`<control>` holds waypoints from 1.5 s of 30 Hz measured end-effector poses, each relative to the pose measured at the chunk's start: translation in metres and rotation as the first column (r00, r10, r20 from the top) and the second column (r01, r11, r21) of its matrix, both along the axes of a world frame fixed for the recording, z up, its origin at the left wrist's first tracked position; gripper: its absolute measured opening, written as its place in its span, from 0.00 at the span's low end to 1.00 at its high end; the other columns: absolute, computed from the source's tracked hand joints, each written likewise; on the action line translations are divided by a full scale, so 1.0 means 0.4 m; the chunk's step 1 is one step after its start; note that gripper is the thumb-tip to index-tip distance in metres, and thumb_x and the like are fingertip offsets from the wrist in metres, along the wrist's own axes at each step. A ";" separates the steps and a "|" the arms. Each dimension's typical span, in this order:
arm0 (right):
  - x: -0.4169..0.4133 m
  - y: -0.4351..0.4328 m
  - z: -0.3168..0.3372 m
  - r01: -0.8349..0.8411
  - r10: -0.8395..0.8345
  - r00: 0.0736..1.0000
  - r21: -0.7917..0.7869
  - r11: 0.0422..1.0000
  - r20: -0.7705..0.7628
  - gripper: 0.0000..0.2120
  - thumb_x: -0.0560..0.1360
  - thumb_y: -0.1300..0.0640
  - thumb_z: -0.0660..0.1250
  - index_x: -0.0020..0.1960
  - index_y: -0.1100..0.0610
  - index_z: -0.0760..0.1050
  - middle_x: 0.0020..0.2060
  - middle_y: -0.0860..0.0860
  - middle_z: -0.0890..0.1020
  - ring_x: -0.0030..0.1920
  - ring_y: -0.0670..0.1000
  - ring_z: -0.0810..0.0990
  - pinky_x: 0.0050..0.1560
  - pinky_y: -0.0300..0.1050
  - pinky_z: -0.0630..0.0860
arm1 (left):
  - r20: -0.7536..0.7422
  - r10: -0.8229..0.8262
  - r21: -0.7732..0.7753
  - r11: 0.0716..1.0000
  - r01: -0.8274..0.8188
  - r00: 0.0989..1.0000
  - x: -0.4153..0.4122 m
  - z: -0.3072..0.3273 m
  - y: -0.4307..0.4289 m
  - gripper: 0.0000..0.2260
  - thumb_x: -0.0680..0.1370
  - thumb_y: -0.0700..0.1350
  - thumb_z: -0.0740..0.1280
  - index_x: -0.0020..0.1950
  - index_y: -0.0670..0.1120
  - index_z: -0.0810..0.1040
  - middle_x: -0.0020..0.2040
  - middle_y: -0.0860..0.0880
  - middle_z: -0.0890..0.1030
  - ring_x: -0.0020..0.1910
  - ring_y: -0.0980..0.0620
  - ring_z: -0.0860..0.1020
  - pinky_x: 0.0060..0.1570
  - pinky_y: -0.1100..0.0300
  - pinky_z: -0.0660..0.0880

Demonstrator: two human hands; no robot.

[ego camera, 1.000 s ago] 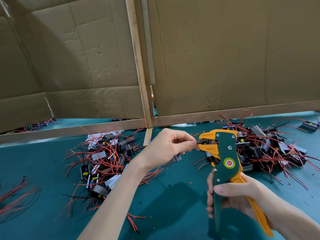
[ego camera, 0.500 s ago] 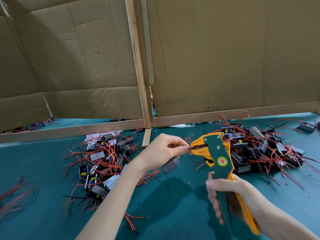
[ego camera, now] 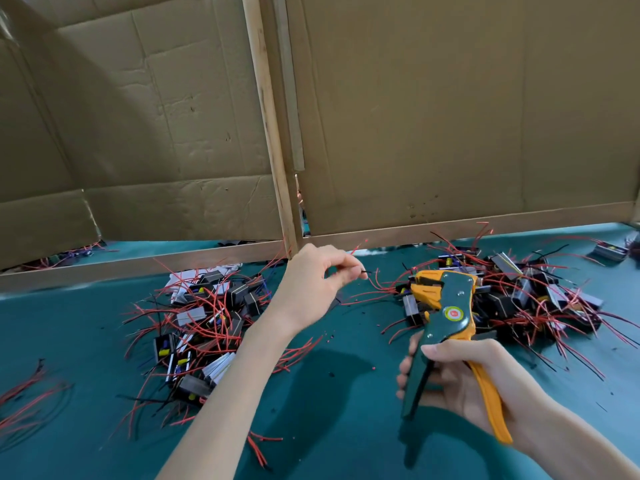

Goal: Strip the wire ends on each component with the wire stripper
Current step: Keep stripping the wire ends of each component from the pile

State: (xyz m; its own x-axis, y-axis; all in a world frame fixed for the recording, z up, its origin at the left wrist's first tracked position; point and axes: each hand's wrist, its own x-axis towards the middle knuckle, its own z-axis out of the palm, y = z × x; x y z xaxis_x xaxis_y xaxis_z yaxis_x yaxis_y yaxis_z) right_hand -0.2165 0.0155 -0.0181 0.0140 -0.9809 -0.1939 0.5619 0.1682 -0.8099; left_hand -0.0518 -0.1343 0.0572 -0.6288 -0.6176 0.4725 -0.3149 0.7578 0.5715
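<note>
My left hand (ego camera: 311,285) pinches the thin wires (ego camera: 362,271) of a small dark component, which is mostly hidden behind the palm. The wire ends stick out to the right, a short gap away from the stripper's jaws. My right hand (ego camera: 460,379) grips the handles of the green and orange wire stripper (ego camera: 446,313), held upright with its orange jaws pointing left. A pile of dark components with red wires (ego camera: 207,323) lies left of my left arm. A second such pile (ego camera: 519,296) lies behind the stripper.
The teal table mat (ego camera: 329,393) carries small bits of cut insulation. Loose red wires (ego camera: 24,393) lie at the far left edge. A cardboard wall (ego camera: 450,116) on a wooden frame (ego camera: 273,150) closes the back of the table.
My left hand has drawn the wire out of the stripper's jaws and moved up and left. The stripper has shifted slightly right and its handles have spread.
</note>
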 end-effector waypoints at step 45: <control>-0.008 -0.004 -0.006 0.129 -0.126 0.992 0.178 0.976 -0.028 0.09 0.59 0.64 0.70 0.38 0.68 0.80 0.40 0.67 0.80 0.39 0.65 0.83 0.41 0.61 0.81 | 0.250 0.263 0.086 0.953 -0.292 0.932 0.122 0.012 -0.098 0.17 0.70 0.44 0.72 0.58 0.45 0.79 0.54 0.46 0.79 0.51 0.50 0.76 0.52 0.59 0.69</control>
State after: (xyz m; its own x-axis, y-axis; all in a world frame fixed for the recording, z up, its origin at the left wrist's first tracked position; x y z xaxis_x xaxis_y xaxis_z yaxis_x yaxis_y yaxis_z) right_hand -0.2196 0.0140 -0.0205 -0.1132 -0.9236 -0.3662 0.5747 0.2398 -0.7825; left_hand -0.0028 -0.1736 0.0621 -0.5076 -0.8261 0.2448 -0.6379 0.5513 0.5378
